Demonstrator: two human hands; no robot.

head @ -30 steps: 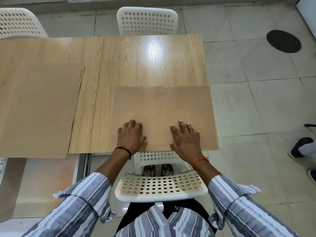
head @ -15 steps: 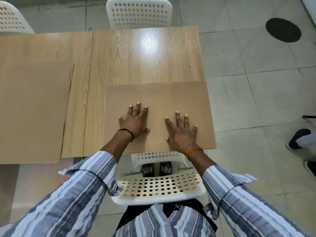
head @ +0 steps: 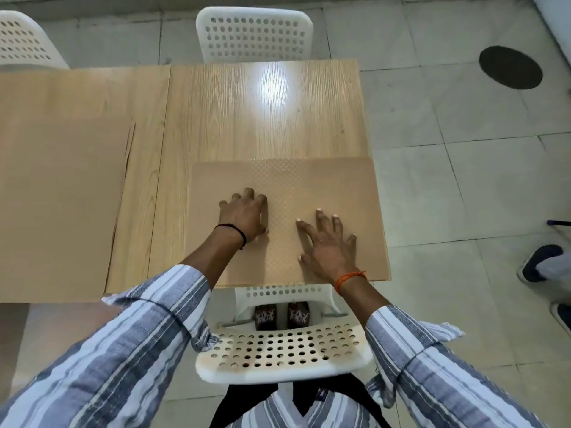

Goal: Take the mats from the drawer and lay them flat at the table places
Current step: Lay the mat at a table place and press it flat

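Note:
A tan textured mat [head: 340,186] lies flat on the near right part of the wooden table [head: 262,118], its right edge slightly past the table's edge. My left hand [head: 244,214] rests palm down on the mat's left half, fingers slightly bent. My right hand [head: 327,245] lies flat on the mat with its fingers spread. A second, larger tan mat [head: 58,205] covers the left part of the table.
A white perforated chair [head: 284,356] stands tucked at the table's near edge below my arms. Two more white chairs [head: 253,35] stand across the table. Another person's shoe [head: 540,267] is on the tiled floor at right, beyond a dark round floor plate [head: 509,71].
Both hands have slid forward from the mat's near edge onto its middle. My left hand's fingers have bent a little since half a second ago.

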